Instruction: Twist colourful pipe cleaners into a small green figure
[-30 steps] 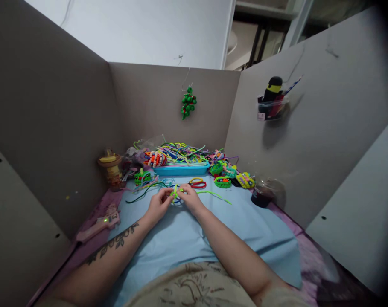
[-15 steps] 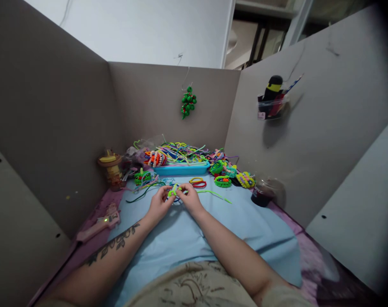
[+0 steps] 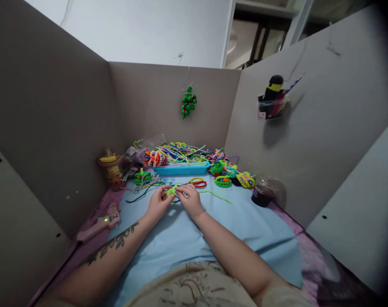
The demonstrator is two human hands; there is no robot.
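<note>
Between my two hands is a small bundle of bent pipe cleaners [image 3: 172,191], mostly yellow-green with some blue and white. My left hand [image 3: 158,200] pinches its left side with thumb and fingertips. From the right, my right hand [image 3: 190,199] closes its fingers on the same bundle, covering part of it. A loose green pipe cleaner [image 3: 217,195] lies on the cloth to the right of my right hand. Just behind the hands are red-and-yellow scissor handles [image 3: 198,184]. How the bundle is twisted is too small to make out.
A blue tray [image 3: 181,170] heaped with pipe cleaners [image 3: 184,151] stands at the back. Finished fuzzy pieces [image 3: 223,181] lie to its right, near a dark cup [image 3: 262,196]. On the left are a pink glue gun [image 3: 100,224] and a tan drink cup [image 3: 113,170]. Grey panels enclose the table.
My right hand has turned slightly over the bundle, its fingers now more curled. The bundle has shifted a little and less blue shows below it. Everything else stays put.
</note>
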